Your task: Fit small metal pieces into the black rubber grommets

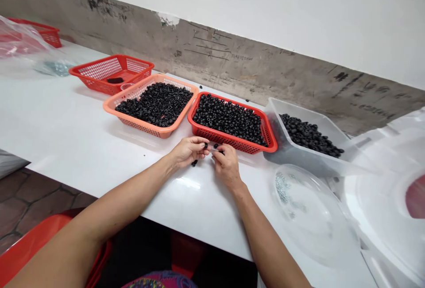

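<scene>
Small black ring-shaped pieces [215, 145] are pinched between the fingertips of both hands, just above a long white table top [99, 146]. The left hand [188, 151] is almost closed, and one piece is gripped by its fingertips. The right hand [227, 166] is curved in the same way, and its fingertips are brought close to the left ones. A thin transparent item is seen between the hands, but it is too small to be identified. Below the left hand, 1 more black piece is seen; whether it is touching the hand cannot be told.

Just beyond the hands stands a red plastic mesh basket [229, 139] filled with black pieces. Beside it are a peach-orange plastic mesh basket [181, 113] and a clear rectangular plastic tub [299, 110], both holding similar pieces. A round clear plastic lid [308, 208] with small silver pieces [282, 188] is lying to the right.
</scene>
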The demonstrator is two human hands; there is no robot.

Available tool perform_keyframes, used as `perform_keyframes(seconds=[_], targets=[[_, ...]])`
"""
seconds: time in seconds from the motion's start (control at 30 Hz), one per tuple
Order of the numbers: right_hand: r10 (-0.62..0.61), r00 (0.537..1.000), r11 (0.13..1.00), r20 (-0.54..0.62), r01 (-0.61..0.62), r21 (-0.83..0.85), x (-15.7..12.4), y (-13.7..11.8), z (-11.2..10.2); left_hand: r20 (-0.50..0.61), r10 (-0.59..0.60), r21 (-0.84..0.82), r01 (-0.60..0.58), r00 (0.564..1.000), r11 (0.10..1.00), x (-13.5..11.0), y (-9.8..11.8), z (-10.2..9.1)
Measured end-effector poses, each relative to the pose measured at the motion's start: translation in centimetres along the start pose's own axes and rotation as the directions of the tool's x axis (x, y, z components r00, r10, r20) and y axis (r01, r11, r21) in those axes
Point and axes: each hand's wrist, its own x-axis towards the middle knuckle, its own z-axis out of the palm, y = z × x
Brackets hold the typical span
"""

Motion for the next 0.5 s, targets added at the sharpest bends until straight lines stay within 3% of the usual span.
perform_keyframes(seconds=[0.2, 0.5], targets=[[0.135, 0.988, 0.948, -0.077, -0.106, 0.301, 0.2, -0.9, -1.9, -0.009, 0.062, 0.102, -0.060, 0.998, 0.993, 0.2, -1.0, 0.1], [0.040, 0.995, 0.977, -0.091, -0.019, 0.213, 0.2, -2.3, -2.0, 0.045, 0.132, 0.342, -0.139, 0.990, 0.929, 0.1, -1.8, 0.5]])
